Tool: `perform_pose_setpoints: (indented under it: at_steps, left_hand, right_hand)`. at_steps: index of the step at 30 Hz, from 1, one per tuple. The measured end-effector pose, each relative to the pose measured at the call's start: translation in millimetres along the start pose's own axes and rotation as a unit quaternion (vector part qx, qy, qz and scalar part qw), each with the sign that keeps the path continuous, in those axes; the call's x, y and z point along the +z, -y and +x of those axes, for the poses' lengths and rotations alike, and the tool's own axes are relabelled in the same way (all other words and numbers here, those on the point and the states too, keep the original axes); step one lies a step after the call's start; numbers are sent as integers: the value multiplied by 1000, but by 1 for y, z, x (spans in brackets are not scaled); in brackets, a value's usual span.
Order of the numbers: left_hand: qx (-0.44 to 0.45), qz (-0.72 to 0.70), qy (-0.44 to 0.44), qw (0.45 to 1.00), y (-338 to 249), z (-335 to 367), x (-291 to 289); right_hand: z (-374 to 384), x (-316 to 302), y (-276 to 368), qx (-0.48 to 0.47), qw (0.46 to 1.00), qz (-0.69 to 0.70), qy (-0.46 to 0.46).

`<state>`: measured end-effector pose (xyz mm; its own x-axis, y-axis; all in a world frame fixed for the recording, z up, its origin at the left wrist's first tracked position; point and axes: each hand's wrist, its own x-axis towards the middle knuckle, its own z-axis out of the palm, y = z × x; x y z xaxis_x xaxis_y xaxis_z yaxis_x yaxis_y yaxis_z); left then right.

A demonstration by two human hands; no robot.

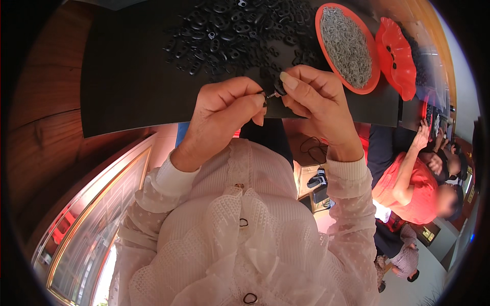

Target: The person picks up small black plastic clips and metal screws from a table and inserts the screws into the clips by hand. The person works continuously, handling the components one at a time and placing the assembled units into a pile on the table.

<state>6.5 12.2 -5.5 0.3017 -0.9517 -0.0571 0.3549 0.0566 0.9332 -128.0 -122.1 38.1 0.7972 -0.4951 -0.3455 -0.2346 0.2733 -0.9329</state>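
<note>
Over the near edge of the black table, my left hand (222, 115) is closed in a pinch on a small dark piece, mostly covered by thumb and finger. Facing it, my right hand (324, 104) pinches a black plastic part (279, 87) between thumb and fingers. A thin metal coil spring (271, 95) bridges the gap between the two pinches; which hand grips it I cannot tell. Beyond my hands lies a large heap of black plastic parts (224, 35), several with rounded, looped shapes.
An orange-red bowl (375, 81) full of small metal springs (347, 48) stands right of my right hand. Beside it is a red wavy-rimmed dish (395, 56) with a few black bits. The black table's (122, 76) front edge runs below my hands. Other people (408, 183) sit at the right.
</note>
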Motion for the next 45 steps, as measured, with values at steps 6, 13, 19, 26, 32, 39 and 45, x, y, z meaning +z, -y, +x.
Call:
perform_pose_setpoints:
  at_steps: [6,13,19,26,32,39,45]
  left_hand:
    - [-5,-7,-4,1000,-1,1,3]
    - [-42,-17,-1,999,-6,0,3]
    - [-41,-13,2,999,-6,0,2]
    - [-28,-10,3,1000,-7,0,3]
    - [-44,-2,7,999,-9,0,2]
    - [-100,15,6,995,-11,-1,-1]
    - [-82,-20,-16,996,-10,-3,2]
  right_hand:
    - [-2,-2,0,-4,1000,-13,-2]
    - [-2,-1,-2,-64,994,-89,-15]
    - [-2,3,0,-74,992,-103,-19]
    - [0,4,-8,-141,975,-171,-26]
    - [1,3,-12,-160,970,-183,-27]
    - [0,7,-13,-175,965,-195,-26]
    - [0,12,-11,-171,966,-195,-16]
